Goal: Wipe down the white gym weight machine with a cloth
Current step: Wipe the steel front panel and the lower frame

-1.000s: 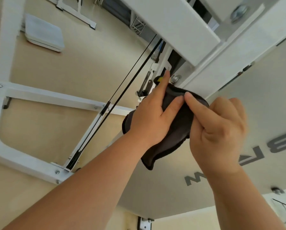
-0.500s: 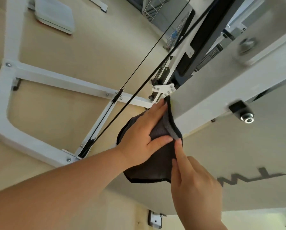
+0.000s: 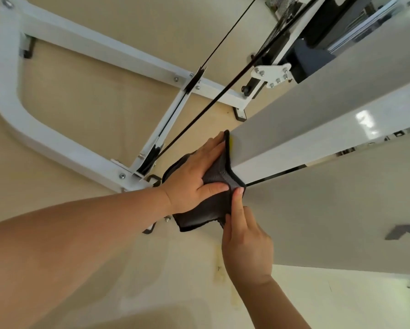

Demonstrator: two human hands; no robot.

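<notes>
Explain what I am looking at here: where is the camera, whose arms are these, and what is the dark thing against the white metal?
There is no robot here. The single picture comes from a wide-angle camera worn on a person's head, looking down along their own bare arms, so the scene looks tilted. The white bars are a gym weight machine: a post runs in from the right, and its base frame lies on the beige floor, with black cables stretched across. The dark thing is a grey cloth. The left hand presses it flat against the post with straight fingers. The right hand touches the cloth's lower edge with its forefinger; whether it also pinches the cloth cannot be told.
</notes>
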